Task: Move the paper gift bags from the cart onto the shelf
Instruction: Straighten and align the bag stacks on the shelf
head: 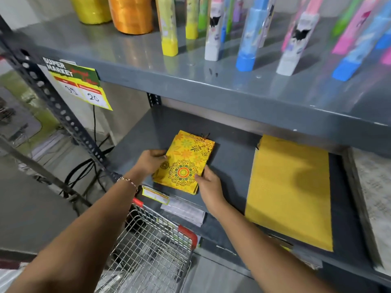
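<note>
- On the lower shelf [228, 157], left part, lies a flat stack of yellow floral gift bags [184, 161], long axis running front to back, slightly tilted, handle end toward the rear.
- Left hand [151, 160] pinches the stack's left edge; right hand [209, 185] grips its near right corner.
- Right of it, apart, lie larger plain yellow bags [289, 191].
- Below the arms stands the wire cart [154, 246].

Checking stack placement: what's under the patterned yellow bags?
The bags lie flat on the grey lower shelf, held at the edges by the left hand and right hand. Edges of more bags show beneath the top one; the shelf under them is covered.
</note>
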